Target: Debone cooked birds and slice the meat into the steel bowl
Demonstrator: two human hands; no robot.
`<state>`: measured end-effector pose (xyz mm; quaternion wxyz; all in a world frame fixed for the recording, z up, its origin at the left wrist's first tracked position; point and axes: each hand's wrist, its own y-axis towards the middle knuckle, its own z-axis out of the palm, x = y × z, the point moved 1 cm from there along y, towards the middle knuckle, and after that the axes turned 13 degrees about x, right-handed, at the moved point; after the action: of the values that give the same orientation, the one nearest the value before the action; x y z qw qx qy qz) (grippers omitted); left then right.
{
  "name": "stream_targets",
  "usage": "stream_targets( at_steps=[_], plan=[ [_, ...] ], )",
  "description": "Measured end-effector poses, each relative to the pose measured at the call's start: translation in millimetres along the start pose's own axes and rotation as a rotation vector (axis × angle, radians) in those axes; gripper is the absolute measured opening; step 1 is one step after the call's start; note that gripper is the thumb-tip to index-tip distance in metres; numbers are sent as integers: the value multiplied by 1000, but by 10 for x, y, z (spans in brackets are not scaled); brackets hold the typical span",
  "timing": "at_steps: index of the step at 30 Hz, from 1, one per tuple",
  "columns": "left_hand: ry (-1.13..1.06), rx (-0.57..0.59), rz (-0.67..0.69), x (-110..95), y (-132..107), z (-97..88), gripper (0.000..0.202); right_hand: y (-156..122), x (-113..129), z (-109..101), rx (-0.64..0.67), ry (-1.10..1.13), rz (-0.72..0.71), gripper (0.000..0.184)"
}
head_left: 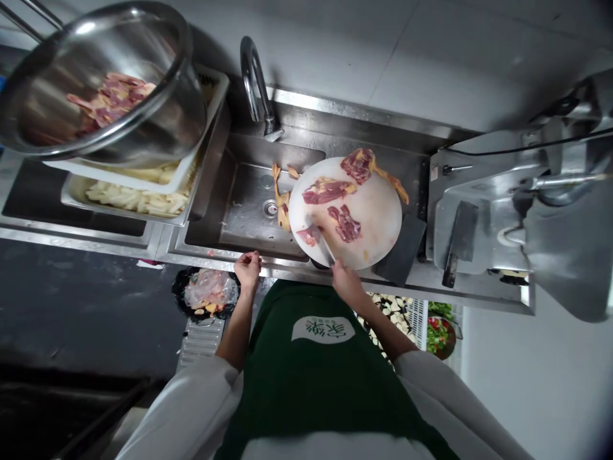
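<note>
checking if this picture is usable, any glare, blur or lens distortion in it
All in the head view: a bright glare spot on the steel bowl; the knife in the right hand looks slightly blurred; wide-angle stretching shows toward the edges; the lower-left corner is dark.

Dim, cool light, glare on steel bowl (167,124), edges stretched

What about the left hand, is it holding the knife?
No, the knife is in the right hand, while the left hand is curled near the front edge of the sink.
</note>
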<state>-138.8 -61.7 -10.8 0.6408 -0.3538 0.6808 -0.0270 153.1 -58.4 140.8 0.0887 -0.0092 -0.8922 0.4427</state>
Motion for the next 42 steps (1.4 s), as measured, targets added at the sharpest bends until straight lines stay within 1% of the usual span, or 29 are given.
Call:
stream_targets(
  at_steps=[2, 3, 5, 7, 8, 10, 11, 12, 13, 15, 17, 18, 19, 20, 22, 24, 25, 27, 28, 30, 31, 33, 35, 37, 38, 40, 42],
  plan=[
    [-27, 11, 2, 10, 15, -41, 27, 3, -20, 43, 94, -17, -20, 24],
    [-39, 22, 8, 21, 23, -62, 27, -20, -37, 40, 92, -34, -24, 24],
    [-40, 21, 18, 55, 39, -109, 26, -92, -46, 12, 10, -60, -19, 27],
    [-33, -16, 20, 87, 51, -146, 25, -130, 7, 9, -84, -46, -12, 32],
    [-19, -41, 29, 92, 52, -150, 24, -116, 52, 32, -104, -29, -8, 34],
    [39, -99, 88, 59, 32, -96, 22, -17, 147, 123, -57, 4, -7, 34],
    [81, -99, 147, 20, 10, -26, 21, 54, 185, 179, -16, 10, -9, 33],
    [130, -68, 224, -32, -20, 79, 20, 127, 212, 233, 25, 6, -10, 32],
    [185, -1, 315, -90, -57, 216, 19, 193, 226, 278, 58, -3, -14, 31],
    [297, 211, 514, -197, -139, 554, 18, 284, 220, 331, 66, -23, -24, 31],
    [389, 409, 683, -253, -205, 881, 19, 306, 172, 342, 61, -33, -42, 32],
    [422, 466, 740, -255, -222, 1007, 19, 292, 130, 338, 64, -29, -47, 32],
    [444, 497, 775, -242, -225, 1096, 20, 263, 70, 333, 69, -21, -45, 31],
    [458, 506, 792, -217, -216, 1148, 20, 221, -9, 330, 81, -13, -37, 29],
    [468, 487, 794, -155, -179, 1168, 21, 104, -230, 337, 108, -8, -12, 27],
    [459, 460, 785, -108, -150, 1155, 21, -36, -522, 368, 109, -9, 7, 25],
    [457, 458, 785, -100, -149, 1170, 22, -100, -683, 391, 86, 10, 14, 24],
    [481, 479, 788, -120, -173, 1293, 29, -189, -1004, 453, -6, 141, 28, 23],
    [506, 501, 791, -148, -191, 1407, 34, -202, -1154, 490, -76, 258, 37, 23],
    [553, 533, 799, -236, -215, 1722, 47, -157, -1412, 577, -202, 568, 70, 26],
    [565, 542, 805, -290, -213, 1905, 54, -101, -1512, 628, -241, 740, 89, 30],
    [578, 575, 829, -401, -179, 2275, 63, 56, -1641, 729, -272, 1056, 117, 40],
    [593, 633, 862, -487, -131, 2580, 66, 238, -1659, 808, -276, 1282, 123, 49],
    [615, 722, 909, -524, -120, 2772, 62, 412, -1557, 839, -277, 1390, 112, 51],
    [620, 766, 936, -522, -141, 2822, 58, 489, -1463, 832, -265, 1402, 104, 49],
    [617, 834, 977, -483, -239, 2850, 53, 610, -1212, 776, -228, 1352, 80, 41],
    [582, 848, 979, -425, -377, 2815, 54, 673, -932, 676, -204, 1218, 61, 35]
  ],
)
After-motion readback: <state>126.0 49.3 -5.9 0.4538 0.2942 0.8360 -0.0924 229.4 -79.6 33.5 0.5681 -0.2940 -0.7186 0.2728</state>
